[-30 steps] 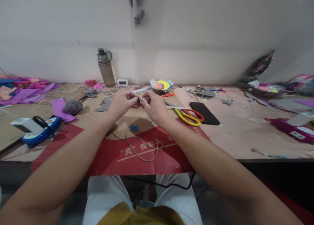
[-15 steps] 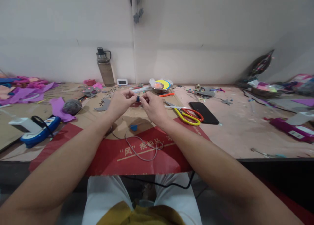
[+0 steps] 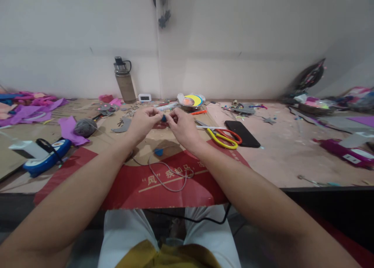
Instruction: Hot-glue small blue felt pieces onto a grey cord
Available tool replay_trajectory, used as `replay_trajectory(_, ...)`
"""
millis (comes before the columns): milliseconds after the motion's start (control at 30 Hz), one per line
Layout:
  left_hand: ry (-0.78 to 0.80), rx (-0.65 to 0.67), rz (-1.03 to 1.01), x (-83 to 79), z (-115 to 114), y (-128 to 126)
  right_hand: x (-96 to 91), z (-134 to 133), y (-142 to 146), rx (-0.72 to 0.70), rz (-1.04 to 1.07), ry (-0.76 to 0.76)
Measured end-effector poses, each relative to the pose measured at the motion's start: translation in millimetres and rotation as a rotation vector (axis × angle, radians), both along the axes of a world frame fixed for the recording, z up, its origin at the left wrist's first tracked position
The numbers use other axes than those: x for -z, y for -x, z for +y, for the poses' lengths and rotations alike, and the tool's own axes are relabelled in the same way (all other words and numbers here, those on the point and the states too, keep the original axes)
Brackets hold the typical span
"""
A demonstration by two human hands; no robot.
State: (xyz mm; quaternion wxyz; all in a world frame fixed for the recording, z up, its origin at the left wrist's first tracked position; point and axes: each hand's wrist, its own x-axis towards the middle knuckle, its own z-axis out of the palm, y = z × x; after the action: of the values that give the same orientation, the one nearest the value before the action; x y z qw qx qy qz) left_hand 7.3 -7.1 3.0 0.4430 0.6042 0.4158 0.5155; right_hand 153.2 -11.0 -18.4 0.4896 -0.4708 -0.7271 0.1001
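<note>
My left hand (image 3: 143,121) and my right hand (image 3: 183,126) meet above the cardboard sheet (image 3: 140,182), fingers pinched together on a small blue piece (image 3: 164,118) held between them. Under the hands another small blue piece (image 3: 158,151) lies on the cardboard, and a grey cord (image 3: 171,174) loops toward the near edge. Both forearms reach in from the bottom of the view.
Yellow and red scissors (image 3: 224,137) and a black phone (image 3: 242,128) lie right of my hands. A grey yarn ball (image 3: 85,127), purple felt (image 3: 70,130) and a blue device (image 3: 48,155) sit left. A bottle (image 3: 124,80), a small clock (image 3: 145,98) and a bowl (image 3: 191,102) stand by the wall.
My hands have stayed pinched on the small blue piece and have hardly moved. The view has shifted slightly.
</note>
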Motion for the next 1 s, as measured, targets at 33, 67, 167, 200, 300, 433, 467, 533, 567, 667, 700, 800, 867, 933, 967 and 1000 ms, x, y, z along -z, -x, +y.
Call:
replay_trajectory(33, 0.023, 0.016, -0.028, 0.2, 0.2, 0.1, 0.0, -0.2, -0.1, -0.007, 0.006, 0.001)
replay_trajectory(67, 0.051, 0.036, -0.054, 0.3, 0.6, 0.5, -0.1, -0.2, -0.3, -0.015, 0.011, 0.001)
replay_trajectory(167, 0.167, 0.094, -0.081, -0.1, 3.5, 4.0, 0.0, 1.0, -1.1, -0.032, 0.033, 0.012)
replay_trajectory(200, 0.202, 0.112, -0.074, -0.4, 4.9, 5.7, 0.3, 1.8, -1.5, -0.033, 0.044, 0.023)
replay_trajectory(300, 0.253, 0.153, -0.025, -1.0, 9.6, 10.5, 1.4, 4.5, -2.7, -0.041, 0.074, 0.057)
replay_trajectory(433, 0.182, 0.138, 0.033, -0.3, 12.8, 13.2, 2.0, 5.0, -3.5, -0.029, 0.057, 0.067)
replay_trajectory(467, 0.155, 0.133, 0.049, 0.0, 12.8, 13.3, 1.7, 4.5, -3.6, -0.025, 0.048, 0.07)
replay_trajectory(533, 0.098, 0.131, 0.084, 0.6, 12.1, 13.2, 0.8, 3.2, -3.4, -0.022, 0.03, 0.08)
replay_trajectory(567, 0.065, 0.13, 0.103, 0.9, 11.5, 13.0, 0.4, 2.7, -3.2, -0.023, 0.02, 0.089)
replay_trajectory(667, -0.036, 0.103, 0.174, 1.4, 9.4, 11.8, 0.1, 2.1, -2.0, -0.018, -0.006, 0.112)
replay_trajectory(700, -0.065, 0.085, 0.208, 1.3, 8.8, 11.3, 0.5, 2.2, -1.5, -0.02, -0.011, 0.115)
replay_trajectory(800, -0.131, 0.005, 0.284, 0.0, 7.8, 10.4, 2.7, 3.0, 0.3, -0.047, 0.009, 0.121)
replay_trajectory(867, -0.157, -0.071, 0.276, -1.5, 8.3, 11.1, 4.3, 2.6, 1.7, -0.064, 0.025, 0.129)
replay_trajectory(933, -0.165, -0.143, 0.227, -2.9, 10.2, 13.2, 5.5, 0.3, 3.8, -0.087, -0.016, 0.124)
replay_trajectory(967, -0.159, -0.173, 0.191, -3.4, 11.7, 14.6, 6.1, -1.9, 5.5, -0.107, -0.063, 0.116)
replay_trajectory(1000, -0.15, -0.197, 0.144, -3.5, 13.6, 16.1, 6.7, -4.8, 7.7, -0.134, -0.121, 0.103)
